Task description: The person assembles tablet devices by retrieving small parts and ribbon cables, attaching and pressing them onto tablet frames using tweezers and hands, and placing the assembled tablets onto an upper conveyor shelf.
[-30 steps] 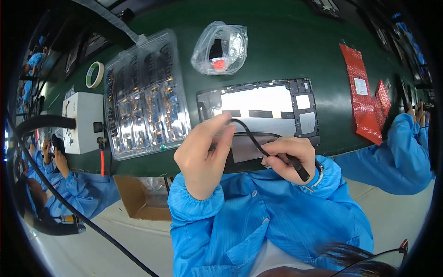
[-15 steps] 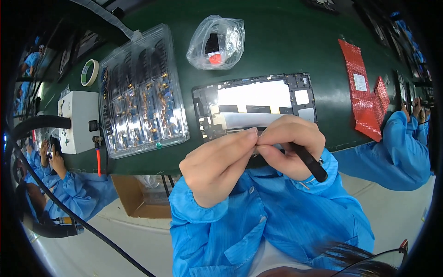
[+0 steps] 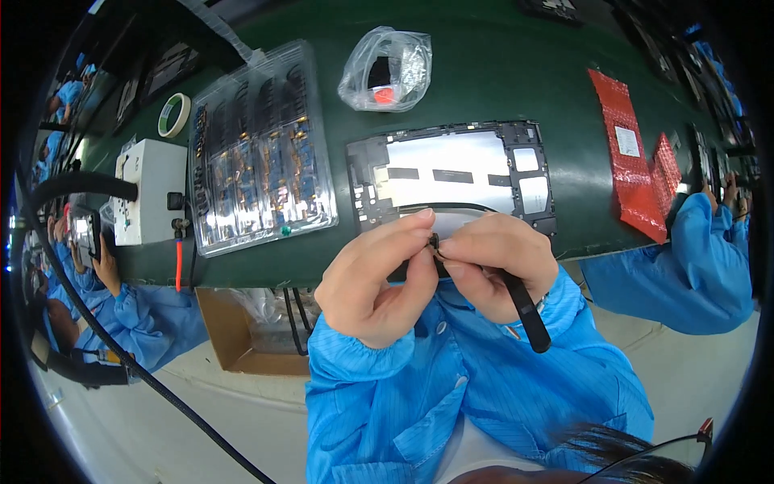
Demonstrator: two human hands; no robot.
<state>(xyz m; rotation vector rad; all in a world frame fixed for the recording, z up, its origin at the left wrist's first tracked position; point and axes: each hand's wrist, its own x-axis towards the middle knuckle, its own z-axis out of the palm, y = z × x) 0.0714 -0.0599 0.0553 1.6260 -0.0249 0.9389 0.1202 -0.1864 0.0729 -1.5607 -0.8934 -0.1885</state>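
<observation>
My left hand point(image 3: 375, 278) and my right hand point(image 3: 504, 254) meet in front of my chest, above the table's near edge. Their fingertips pinch a small dark part point(image 3: 434, 241) between them; it is too small for me to tell its kind. Black tweezers point(image 3: 528, 315) lie tucked in my right hand, their broad rounded end sticking out toward me and their tips hidden. Just beyond my hands an opened tablet housing point(image 3: 451, 157) rests flat on the table, with a silvery middle and a black frame. A thin dark curved strip shows near its front edge.
On the left stand a clear tray point(image 3: 262, 153) of small circuit parts, a white box point(image 3: 151, 189) with a black hose, and a tape roll point(image 3: 174, 115). A clear plastic bag point(image 3: 387, 68) lies behind the housing, red bubble wrap point(image 3: 621, 153) at right. Other people sit on both sides.
My hands have shifted slightly left, and the fingertips have parted a little, so the small dark part now shows. The tweezers' rounded end has swung lower. The view has turned slightly.
</observation>
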